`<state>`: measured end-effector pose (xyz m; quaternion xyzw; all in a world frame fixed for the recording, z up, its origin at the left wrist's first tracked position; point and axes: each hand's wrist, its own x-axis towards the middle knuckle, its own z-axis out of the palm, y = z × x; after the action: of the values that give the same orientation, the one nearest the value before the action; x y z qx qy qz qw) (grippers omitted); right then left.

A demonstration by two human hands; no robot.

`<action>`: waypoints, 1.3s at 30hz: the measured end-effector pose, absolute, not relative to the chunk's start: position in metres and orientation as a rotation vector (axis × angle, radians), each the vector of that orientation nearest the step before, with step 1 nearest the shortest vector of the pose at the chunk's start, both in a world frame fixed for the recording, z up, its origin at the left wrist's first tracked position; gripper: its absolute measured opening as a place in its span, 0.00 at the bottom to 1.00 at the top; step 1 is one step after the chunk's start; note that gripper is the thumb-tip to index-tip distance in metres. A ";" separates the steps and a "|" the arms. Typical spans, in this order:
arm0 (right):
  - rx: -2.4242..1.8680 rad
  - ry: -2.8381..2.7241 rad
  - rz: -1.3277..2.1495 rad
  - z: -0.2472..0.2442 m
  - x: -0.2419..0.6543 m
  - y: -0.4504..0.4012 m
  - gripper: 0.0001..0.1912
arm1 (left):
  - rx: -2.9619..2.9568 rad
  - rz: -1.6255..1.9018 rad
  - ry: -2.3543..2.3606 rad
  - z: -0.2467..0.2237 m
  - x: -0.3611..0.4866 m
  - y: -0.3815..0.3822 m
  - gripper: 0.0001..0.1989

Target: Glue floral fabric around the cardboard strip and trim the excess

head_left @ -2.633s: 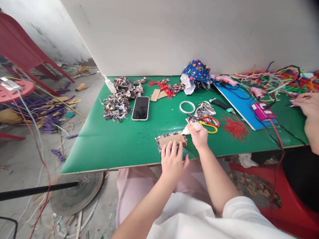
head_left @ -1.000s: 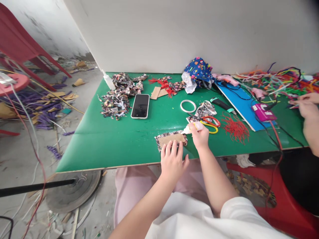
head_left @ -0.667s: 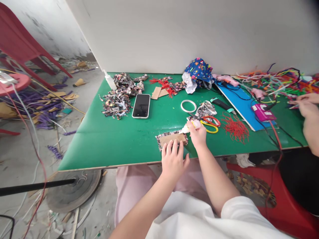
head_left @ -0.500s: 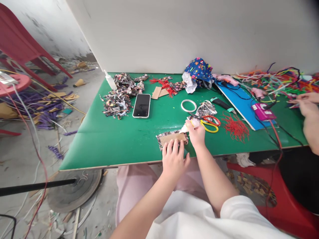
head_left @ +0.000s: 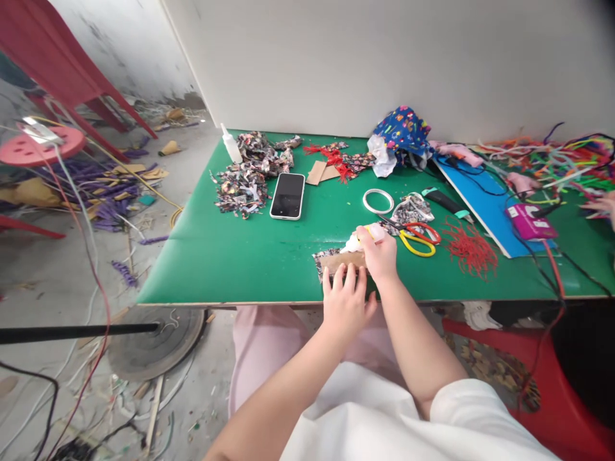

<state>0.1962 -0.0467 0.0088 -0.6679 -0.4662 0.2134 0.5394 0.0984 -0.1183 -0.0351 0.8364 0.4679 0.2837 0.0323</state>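
Near the table's front edge lies a brown cardboard strip (head_left: 342,260) on a dark patterned piece of fabric (head_left: 318,257), which shows along its upper and left sides. My left hand (head_left: 346,298) rests flat on the strip's lower side, fingers spread, covering part of it. My right hand (head_left: 380,256) is wrapped round a small white glue bottle (head_left: 354,243), tilted with its nozzle down to the left at the strip's upper edge. Just right of the bottle are scissors (head_left: 418,238) with red and yellow handles, beside a patterned fabric scrap (head_left: 414,208).
On the green table (head_left: 202,269) are a phone (head_left: 287,196), shredded fabric (head_left: 243,182), another bottle (head_left: 231,146), a tape ring (head_left: 378,201), a utility knife (head_left: 446,203), red strings (head_left: 471,248) and a blue board (head_left: 480,205). A co-worker's hand (head_left: 606,203) shows at right.
The view has shifted, so the table sits further right and slightly higher. The glue bottle's nozzle has moved left along the cardboard's upper edge. My left hand still presses the strip.
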 end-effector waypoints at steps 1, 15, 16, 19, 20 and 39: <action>-1.572 -1.129 0.517 0.012 0.193 -0.045 0.19 | 2.578 0.873 1.437 -0.035 0.098 -0.118 0.22; -1.596 -1.494 0.490 0.015 0.159 -0.043 0.19 | 2.627 0.887 1.361 -0.041 0.093 -0.117 0.20; -1.599 -1.501 0.483 0.014 0.160 -0.043 0.19 | 2.625 0.886 1.365 -0.041 0.094 -0.117 0.20; -1.608 -1.524 0.465 0.012 0.161 -0.042 0.19 | 2.624 0.897 1.367 -0.041 0.094 -0.117 0.21; -1.612 -1.532 0.458 0.012 0.161 -0.042 0.19 | 2.626 0.901 1.367 -0.041 0.094 -0.117 0.21; -1.688 -1.576 0.396 0.009 0.158 -0.040 0.19 | 2.636 0.884 1.349 -0.041 0.093 -0.116 0.22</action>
<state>0.1576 -0.0398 0.0088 -0.6637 -0.6198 0.1555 0.3888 0.0931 -0.1156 -0.0412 0.8527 0.4362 0.2861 0.0257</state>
